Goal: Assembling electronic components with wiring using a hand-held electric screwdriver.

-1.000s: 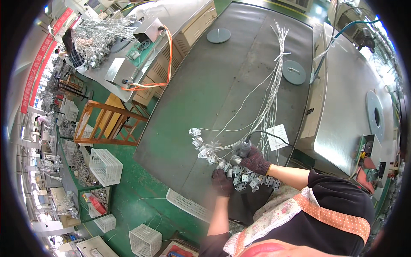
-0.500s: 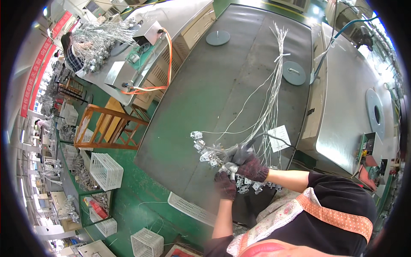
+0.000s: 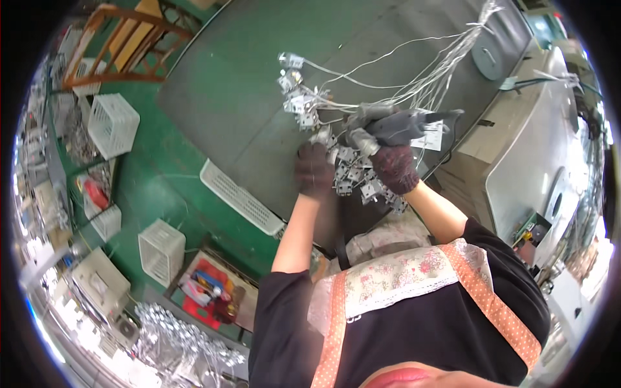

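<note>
My right hand [image 3: 394, 165], in a dark maroon glove with greyish fingertips, grips a dark grey hand-held power tool [image 3: 407, 127], probably an electric screwdriver. Its body lies across the hand and its tip is hidden. Close on the left is my left hand [image 3: 313, 169], also gloved, its fingers curled round a small silvery metal fitting [image 3: 323, 137] that is only partly visible. Similar metal fittings [image 3: 352, 169] lie in a cluster between and below the hands, and others [image 3: 297, 100] form a row beyond the left hand. Thin white cables [image 3: 420, 87] run from them toward the far right.
A dark worktable [image 3: 226, 97] carries the cables, a white paper sheet [image 3: 432, 137] and a grey round disc [image 3: 486, 59]. A white perforated basket [image 3: 239, 197] sits at its near left edge. White crates [image 3: 162, 252] and a wooden chair [image 3: 123, 45] stand on the green floor.
The head view has shifted downward and turned, so the table appears higher in the picture. My hands stay close together at the fittings, with the power tool still in the right hand.
</note>
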Action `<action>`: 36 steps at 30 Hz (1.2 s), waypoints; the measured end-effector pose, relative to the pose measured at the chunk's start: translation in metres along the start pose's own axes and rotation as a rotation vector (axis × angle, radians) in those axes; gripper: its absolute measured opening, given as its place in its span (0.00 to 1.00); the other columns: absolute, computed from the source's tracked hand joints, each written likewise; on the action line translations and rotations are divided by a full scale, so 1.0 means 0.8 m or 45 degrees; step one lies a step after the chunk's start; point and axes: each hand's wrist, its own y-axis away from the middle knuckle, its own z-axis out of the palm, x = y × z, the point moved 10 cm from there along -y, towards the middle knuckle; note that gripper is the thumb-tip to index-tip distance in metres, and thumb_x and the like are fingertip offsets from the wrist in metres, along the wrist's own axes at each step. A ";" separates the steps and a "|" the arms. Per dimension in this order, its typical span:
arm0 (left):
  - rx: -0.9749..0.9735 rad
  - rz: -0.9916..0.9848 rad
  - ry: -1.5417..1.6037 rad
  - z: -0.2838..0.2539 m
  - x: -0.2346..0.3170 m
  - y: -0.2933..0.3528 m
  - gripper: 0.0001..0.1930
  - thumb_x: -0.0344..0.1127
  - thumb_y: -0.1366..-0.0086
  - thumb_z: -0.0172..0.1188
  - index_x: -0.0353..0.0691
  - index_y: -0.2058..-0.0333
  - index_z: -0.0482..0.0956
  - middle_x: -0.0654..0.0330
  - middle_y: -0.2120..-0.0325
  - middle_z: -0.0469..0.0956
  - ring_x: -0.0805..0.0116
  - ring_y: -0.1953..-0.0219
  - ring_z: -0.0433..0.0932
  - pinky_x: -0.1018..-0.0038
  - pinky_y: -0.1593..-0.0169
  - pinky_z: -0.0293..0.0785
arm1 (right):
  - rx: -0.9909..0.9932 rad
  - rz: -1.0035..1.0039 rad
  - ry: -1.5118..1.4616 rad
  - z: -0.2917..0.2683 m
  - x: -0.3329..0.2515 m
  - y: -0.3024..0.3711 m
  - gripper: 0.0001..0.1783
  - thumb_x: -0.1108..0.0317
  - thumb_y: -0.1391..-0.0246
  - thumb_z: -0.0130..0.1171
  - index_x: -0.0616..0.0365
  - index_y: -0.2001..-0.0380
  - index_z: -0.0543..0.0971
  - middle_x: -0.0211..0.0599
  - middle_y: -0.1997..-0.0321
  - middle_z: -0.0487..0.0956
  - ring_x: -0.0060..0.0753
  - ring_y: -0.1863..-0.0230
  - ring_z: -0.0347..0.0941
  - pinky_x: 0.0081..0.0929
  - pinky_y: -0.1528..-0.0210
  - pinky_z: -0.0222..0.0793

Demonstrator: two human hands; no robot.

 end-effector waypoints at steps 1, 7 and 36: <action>-0.083 -0.231 0.903 -0.019 -0.027 -0.009 0.21 0.40 0.43 0.60 0.38 0.52 0.73 0.45 0.56 0.74 0.44 0.53 0.72 0.55 0.49 0.69 | 0.067 -0.012 -0.058 -0.005 0.003 0.002 0.15 0.70 0.49 0.65 0.57 0.58 0.75 0.33 0.59 0.78 0.27 0.59 0.74 0.28 0.51 0.69; -0.015 -0.261 0.968 -0.017 -0.031 0.004 0.23 0.42 0.47 0.61 0.40 0.53 0.73 0.53 0.59 0.72 0.49 0.55 0.71 0.53 0.53 0.70 | 0.093 -0.020 0.322 0.001 0.013 0.014 0.18 0.65 0.49 0.66 0.57 0.56 0.75 0.33 0.57 0.79 0.29 0.57 0.74 0.29 0.49 0.69; -0.026 -0.356 1.036 -0.033 -0.041 -0.004 0.20 0.43 0.48 0.66 0.39 0.59 0.75 0.47 0.61 0.75 0.46 0.59 0.75 0.55 0.58 0.75 | 0.014 -0.130 0.308 0.006 0.005 0.009 0.24 0.76 0.51 0.64 0.60 0.52 0.66 0.41 0.56 0.78 0.32 0.55 0.77 0.29 0.52 0.73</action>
